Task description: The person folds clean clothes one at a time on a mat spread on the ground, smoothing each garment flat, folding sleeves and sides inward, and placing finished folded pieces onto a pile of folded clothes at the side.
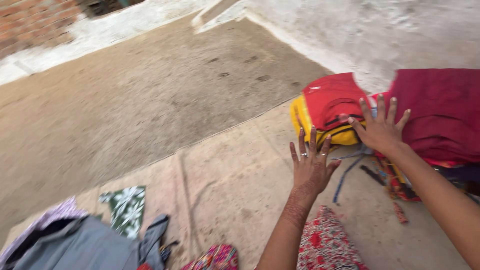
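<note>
A stack of folded cloth lies on the concrete floor at the right: a red piece [330, 97] over a yellow one [300, 117], with a large dark red cloth [440, 110] beside them. My right hand [381, 127] is spread open, its fingers resting at the edge of the red and dark red cloth. A little nearer hovers my left hand [311, 162], fingers apart, rings on two fingers, holding nothing, just short of the yellow cloth. Loose patterned straps and a blue cord [350, 172] trail below the stack.
A grey garment [85, 245], a green-and-white patterned cloth [127, 207] and a lilac cloth [50, 215] lie at the lower left. Red floral fabric [325, 245] lies under my left arm. Beyond the concrete slab [235, 175] lies bare dirt ground, with a brick wall [35, 20] at top left.
</note>
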